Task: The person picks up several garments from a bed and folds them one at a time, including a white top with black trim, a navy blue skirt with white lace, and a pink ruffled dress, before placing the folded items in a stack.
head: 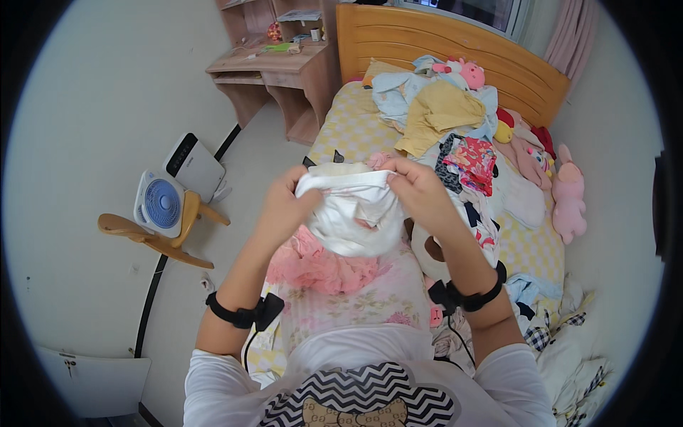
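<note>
A white cloth garment [352, 213] is stretched by its banded edge between my two hands, above the bed. At the band's left end, my left hand [291, 205] pinches the fabric with the thumb in front. My right hand [416, 195] grips the right end in the same way. The garment's lower part hangs loose and bulges, with a small pinkish patch on it. Below it lies a crumpled pink ruffled fabric [325, 267], on a floral pink cloth [352, 304]. Part of a white and brown plush toy [429, 251] shows under my right forearm.
A folded red floral garment [472, 165], a yellow garment [443, 115] and light blue clothes [397, 91] lie towards the wooden headboard [448, 48]. A pink plush rabbit [569, 197] rests by the right wall. Left of the bed are a box fan [160, 203] on a wooden chair [187, 229] and a desk [283, 69].
</note>
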Available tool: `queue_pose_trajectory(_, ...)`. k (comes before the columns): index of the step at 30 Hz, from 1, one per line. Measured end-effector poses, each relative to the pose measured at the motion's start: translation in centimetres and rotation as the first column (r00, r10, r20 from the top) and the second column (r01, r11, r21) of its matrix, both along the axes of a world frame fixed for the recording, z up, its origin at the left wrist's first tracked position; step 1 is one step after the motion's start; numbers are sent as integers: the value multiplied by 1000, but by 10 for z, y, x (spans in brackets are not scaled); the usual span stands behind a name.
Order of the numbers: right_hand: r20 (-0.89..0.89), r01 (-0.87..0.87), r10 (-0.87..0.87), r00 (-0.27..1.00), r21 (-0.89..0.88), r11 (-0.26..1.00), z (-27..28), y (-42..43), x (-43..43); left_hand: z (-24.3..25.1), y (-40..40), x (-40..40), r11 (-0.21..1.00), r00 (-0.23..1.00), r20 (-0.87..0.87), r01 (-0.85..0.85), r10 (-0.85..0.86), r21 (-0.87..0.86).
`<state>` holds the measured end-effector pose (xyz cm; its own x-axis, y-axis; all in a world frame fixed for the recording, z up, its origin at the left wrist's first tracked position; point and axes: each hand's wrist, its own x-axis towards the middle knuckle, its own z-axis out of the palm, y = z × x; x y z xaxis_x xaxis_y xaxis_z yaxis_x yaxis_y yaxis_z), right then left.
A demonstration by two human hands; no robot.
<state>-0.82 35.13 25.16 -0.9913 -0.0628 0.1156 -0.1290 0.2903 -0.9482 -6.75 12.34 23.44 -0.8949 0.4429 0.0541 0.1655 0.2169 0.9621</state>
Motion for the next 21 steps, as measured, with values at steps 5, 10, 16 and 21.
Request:
queue_pose_trajectory(5, 147, -163, 408, 901, -757, 633, -15, 21, -18, -12, -10, -13, 960, 965, -198, -122, 175, 251)
queue_pose_trajectory(10, 42, -162, 443, 895, -897, 412, -26, 15, -19, -10, -6, -5, 917, 520, -853, -317, -47, -244)
queue_pose_trajectory(16, -63, -179, 440, 896, -957, 227, -40, 15, -16, -16, 21, 0, 939, 978, 0, 202, -211, 277)
queue_pose_trajectory(21, -12, -181, 468, 884, -931, 318, -32, 5, -8, -29, 48, 3, 865, 848, 225, 415, -480, 282)
